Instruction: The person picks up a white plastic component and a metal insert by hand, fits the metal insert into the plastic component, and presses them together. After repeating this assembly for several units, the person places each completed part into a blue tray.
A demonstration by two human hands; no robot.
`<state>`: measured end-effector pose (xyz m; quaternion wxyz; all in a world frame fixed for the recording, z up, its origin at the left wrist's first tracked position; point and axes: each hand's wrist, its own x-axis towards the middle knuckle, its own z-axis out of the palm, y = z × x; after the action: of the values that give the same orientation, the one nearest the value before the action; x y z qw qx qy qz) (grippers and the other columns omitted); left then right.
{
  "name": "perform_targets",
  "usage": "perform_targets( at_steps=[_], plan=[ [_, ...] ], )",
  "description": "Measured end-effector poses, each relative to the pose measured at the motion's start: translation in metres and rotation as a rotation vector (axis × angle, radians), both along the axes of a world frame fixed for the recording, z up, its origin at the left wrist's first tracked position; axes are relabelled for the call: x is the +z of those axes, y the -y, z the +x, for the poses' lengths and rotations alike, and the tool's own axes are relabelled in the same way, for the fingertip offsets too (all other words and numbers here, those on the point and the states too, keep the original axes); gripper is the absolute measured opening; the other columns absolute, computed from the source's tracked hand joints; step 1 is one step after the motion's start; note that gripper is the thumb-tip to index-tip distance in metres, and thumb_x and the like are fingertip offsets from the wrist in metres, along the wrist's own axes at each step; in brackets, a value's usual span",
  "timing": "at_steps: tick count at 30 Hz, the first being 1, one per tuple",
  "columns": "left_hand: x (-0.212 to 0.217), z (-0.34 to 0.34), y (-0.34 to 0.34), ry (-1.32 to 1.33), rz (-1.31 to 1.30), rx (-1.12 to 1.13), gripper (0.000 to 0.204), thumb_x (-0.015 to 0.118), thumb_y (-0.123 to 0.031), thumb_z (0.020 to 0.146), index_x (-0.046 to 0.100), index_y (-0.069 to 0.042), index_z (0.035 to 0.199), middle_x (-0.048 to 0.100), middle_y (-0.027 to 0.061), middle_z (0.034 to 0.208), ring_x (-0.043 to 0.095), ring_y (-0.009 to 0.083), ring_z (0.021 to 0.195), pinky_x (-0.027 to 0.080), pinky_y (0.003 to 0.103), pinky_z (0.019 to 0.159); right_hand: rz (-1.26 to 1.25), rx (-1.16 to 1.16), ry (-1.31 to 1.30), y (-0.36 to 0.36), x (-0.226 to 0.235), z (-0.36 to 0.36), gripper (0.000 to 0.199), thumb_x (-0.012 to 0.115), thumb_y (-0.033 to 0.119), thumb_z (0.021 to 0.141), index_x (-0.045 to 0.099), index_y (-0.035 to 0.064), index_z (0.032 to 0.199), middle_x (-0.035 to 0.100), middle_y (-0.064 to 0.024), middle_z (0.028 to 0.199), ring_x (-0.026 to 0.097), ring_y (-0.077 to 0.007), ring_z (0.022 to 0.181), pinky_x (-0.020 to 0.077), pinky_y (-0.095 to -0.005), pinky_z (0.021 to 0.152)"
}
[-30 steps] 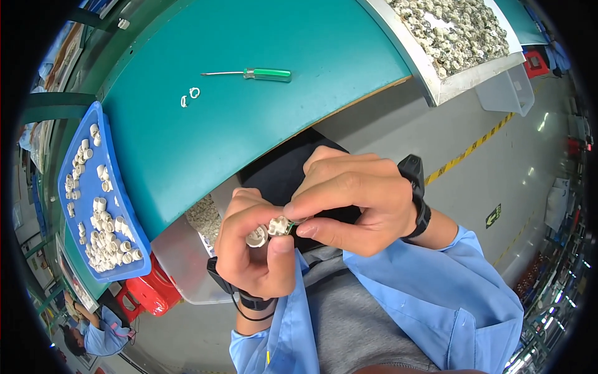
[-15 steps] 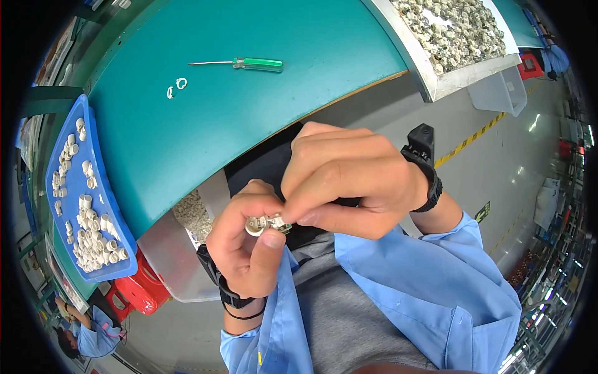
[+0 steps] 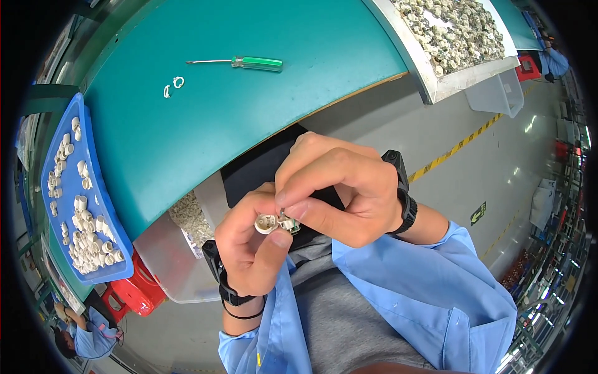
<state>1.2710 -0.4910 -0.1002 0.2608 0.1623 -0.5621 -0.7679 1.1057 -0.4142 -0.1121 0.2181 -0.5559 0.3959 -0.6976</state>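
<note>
My left hand (image 3: 252, 243) pinches a small white plastic housing (image 3: 266, 224) between thumb and fingers, its round, hollow end facing up. Beside that cup, at the fingertips, sits a small white piece with a bit of green circuit board (image 3: 291, 227). Over this piece my right hand (image 3: 346, 196) has thumb and forefinger pressed together; a tiny greyish thing seems to be between them, too small to name. Both hands are close together in front of my lap, off the table edge. A screwdriver with a green handle (image 3: 258, 63) lies on the green table.
Two white plastic rings (image 3: 179, 81) lie left of the screwdriver. A blue tray (image 3: 73, 177) with white fittings stands at the left. A metal-framed tray (image 3: 464, 82) full of small parts is at upper right. Below the table are a clear bin (image 3: 168, 262) and a red stool (image 3: 140, 290).
My right hand has turned and its thumb and forefinger now pinch just above the small piece. The housing's open cup shows more fully. The left hand keeps its hold.
</note>
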Motion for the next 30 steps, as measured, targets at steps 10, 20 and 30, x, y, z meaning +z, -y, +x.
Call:
perform_targets(
  at_steps=[10, 20, 30],
  plan=[
    [-0.002, 0.008, 0.0, 0.031, 0.15, -0.012, 0.021, 0.063, -0.006, 0.087, 0.062, 0.005, 0.104, 0.064, 0.0105, 0.097, 0.058, 0.0164, 0.088, 0.046, 0.028, 0.081, 0.171, 0.159, 0.06, -0.006, -0.004, -0.006, 0.037, 0.075, 0.009, 0.079, 0.068, -0.0029, 0.113, 0.06, -0.0224, 0.117, 0.062, -0.0261, 0.097, 0.0496, -0.0359, 0.082],
    [-0.017, 0.001, 0.022, -0.06, 0.007, -0.375, 0.024, 0.062, -0.005, 0.079, 0.062, 0.003, 0.102, 0.064, 0.0079, 0.094, 0.056, 0.0162, 0.086, 0.043, 0.03, 0.078, 0.167, 0.39, -0.083, 0.0, 0.002, -0.024, 0.024, 0.078, 0.011, 0.077, 0.075, 0.0023, 0.099, 0.061, -0.02, 0.119, 0.06, -0.0298, 0.104, 0.0473, -0.0364, 0.088],
    [-0.016, 0.003, -0.001, -0.097, 0.387, -0.09, 0.039, 0.057, -0.001, 0.085, 0.05, 0.002, 0.124, 0.057, 0.0117, 0.107, 0.053, 0.0156, 0.091, 0.044, 0.03, 0.076, 0.199, 0.176, -0.168, -0.008, 0.004, -0.036, 0.022, 0.078, 0.001, 0.076, 0.073, 0.0028, 0.097, 0.066, -0.0132, 0.106, 0.063, -0.0256, 0.093, 0.0436, -0.0369, 0.083]
  ],
)
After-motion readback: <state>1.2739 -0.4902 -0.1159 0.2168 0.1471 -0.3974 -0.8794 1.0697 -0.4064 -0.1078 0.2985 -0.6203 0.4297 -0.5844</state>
